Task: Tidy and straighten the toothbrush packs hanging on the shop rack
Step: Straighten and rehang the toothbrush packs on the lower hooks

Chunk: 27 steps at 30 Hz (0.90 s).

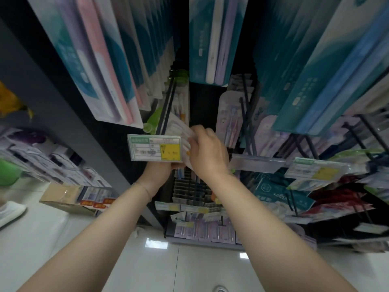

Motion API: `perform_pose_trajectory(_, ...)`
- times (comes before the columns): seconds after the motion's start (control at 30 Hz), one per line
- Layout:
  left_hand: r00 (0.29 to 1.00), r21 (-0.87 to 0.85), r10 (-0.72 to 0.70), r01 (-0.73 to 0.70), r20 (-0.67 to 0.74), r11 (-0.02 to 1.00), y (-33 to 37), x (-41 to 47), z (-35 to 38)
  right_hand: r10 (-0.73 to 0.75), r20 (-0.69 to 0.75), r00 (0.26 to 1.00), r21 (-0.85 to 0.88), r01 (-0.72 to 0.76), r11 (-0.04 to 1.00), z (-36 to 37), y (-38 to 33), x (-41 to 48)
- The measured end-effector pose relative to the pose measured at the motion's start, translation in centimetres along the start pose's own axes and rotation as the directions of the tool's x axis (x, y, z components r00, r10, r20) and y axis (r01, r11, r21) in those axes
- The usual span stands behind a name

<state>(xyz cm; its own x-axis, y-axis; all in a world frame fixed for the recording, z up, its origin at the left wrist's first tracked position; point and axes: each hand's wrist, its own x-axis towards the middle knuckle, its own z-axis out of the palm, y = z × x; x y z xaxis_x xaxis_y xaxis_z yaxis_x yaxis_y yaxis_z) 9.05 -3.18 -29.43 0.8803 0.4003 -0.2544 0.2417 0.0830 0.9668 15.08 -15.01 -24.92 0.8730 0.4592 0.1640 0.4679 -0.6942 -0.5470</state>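
right hand [207, 153] grips toothbrush pack [178, 125], left hand [160, 172] fingers hidden under blurred price tag [154, 147]

Price label [154, 150] with the yellow patch sat just left of the fingers [202, 131], nearly touching! A second label [317, 170] hung well off to their right. Down below and left of them, a cardboard box [61, 197] stood on the glossy white floor [94, 260], a white shoe [10, 211] further left (label print too blurred to read).
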Motion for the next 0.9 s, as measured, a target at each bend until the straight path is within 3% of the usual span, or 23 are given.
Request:
perform_pose_trajectory(0.2,0.999,0.175,-0.039,0.037,0.008,0.984,-0.2,0.0,-0.8,0.011,-0.038,0.999,0.105,-0.006,0.994,1.1,0.6,0.0)
perform_pose_trajectory(0.37,0.993,0.269,-0.039,0.067,-0.108,0.961,0.0,-0.4,-1.2,0.022,0.014,1.0,0.144,-0.024,0.989,2.2,0.8,0.3)
perform_pose_trajectory(0.5,0.998,0.26,-0.045,0.055,-0.045,0.964,0.7,-0.5,-1.4,0.02,-0.028,0.999,0.162,-0.015,0.987,2.7,0.9,0.1)
perform_pose_trajectory(0.7,0.992,0.158,-0.101,0.089,0.073,0.983,-0.3,0.4,-0.9,-0.016,-0.213,0.977,0.069,0.031,0.997,2.5,1.6,-0.3)
perform_pose_trajectory(0.83,0.992,0.197,-0.127,0.121,0.017,0.973,-4.5,3.4,-1.9,-0.005,-0.143,0.99,0.112,0.021,0.993,2.0,2.0,0.3)
perform_pose_trajectory(0.9,0.99,0.245,-0.144,0.141,-0.006,0.959,-2.1,2.0,-1.5,-0.009,-0.113,0.994,0.161,0.027,0.987,2.2,2.1,0.5)
